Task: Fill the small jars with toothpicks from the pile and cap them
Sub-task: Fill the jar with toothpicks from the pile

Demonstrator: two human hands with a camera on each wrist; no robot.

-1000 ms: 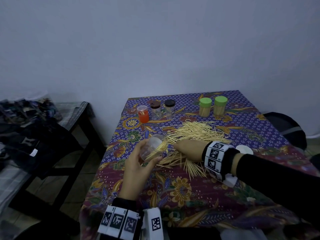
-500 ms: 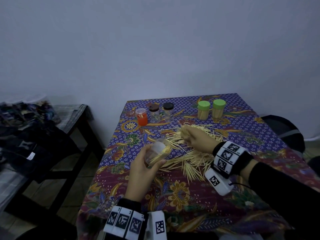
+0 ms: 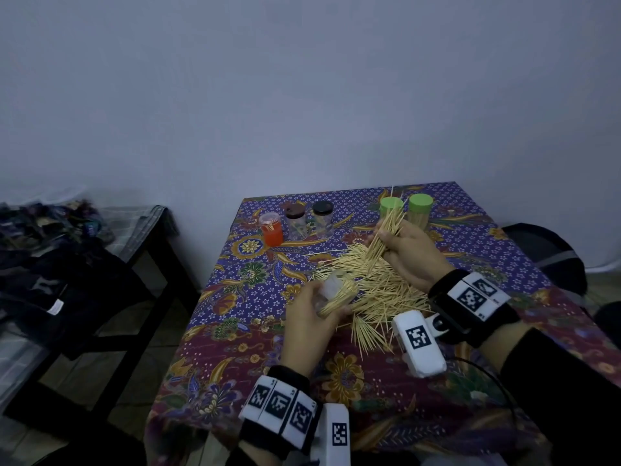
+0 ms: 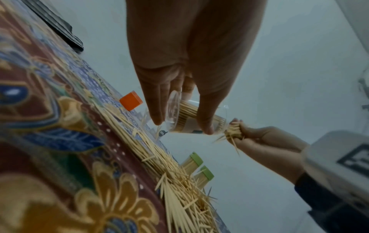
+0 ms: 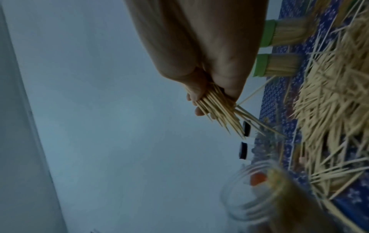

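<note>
My left hand [image 3: 311, 316] holds a small clear jar [image 3: 331, 292], tilted and partly filled with toothpicks, above the near left edge of the toothpick pile [image 3: 376, 284]. In the left wrist view the jar [image 4: 194, 115] lies between thumb and fingers. My right hand [image 3: 408, 252] grips a bundle of toothpicks [image 3: 386, 235], lifted above the far side of the pile; the same bundle [image 5: 219, 108] sticks out of the fist in the right wrist view. Two green-capped jars [image 3: 405, 210] full of toothpicks stand at the back.
An orange jar [image 3: 271, 228] and two dark-capped jars [image 3: 311, 218] stand at the back left of the floral tablecloth [image 3: 235, 297]. A dark side table [image 3: 100, 264] with clothes is on the left. A dark bag [image 3: 544, 253] lies right of the table.
My right hand left the jar's mouth, reached to the far side of the pile, and now lifts a bundle of toothpicks. The left hand keeps holding the jar in about the same place.
</note>
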